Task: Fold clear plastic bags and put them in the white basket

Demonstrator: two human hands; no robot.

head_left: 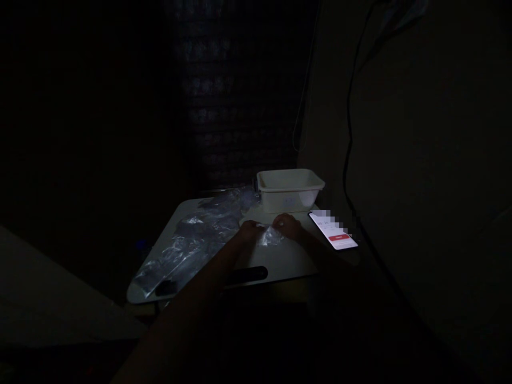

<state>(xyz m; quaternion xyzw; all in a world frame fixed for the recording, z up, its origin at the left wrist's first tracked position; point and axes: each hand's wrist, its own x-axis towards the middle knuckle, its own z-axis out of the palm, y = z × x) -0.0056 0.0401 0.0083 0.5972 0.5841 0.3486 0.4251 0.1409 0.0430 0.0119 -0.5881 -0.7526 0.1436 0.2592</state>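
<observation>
Between my two hands, over the middle of a small pale table (280,261), is a crinkled clear plastic bag (270,236). My left hand (250,229) pinches its left edge, and my right hand (288,226) grips the upper right side with curled fingers. Dim light hides the fingertips and whether anything is inside the bag. More clear plastic bags (200,232) lie spread over the table's left side. Just behind my hands stands a white plastic tub (290,200).
To the right, a lit phone (334,232) with a red button on its screen lies at the table edge. A dark cable (349,122) runs down the right wall. Dark slatted blinds (232,106) hang behind the table. A slot (248,274) is cut near its front edge.
</observation>
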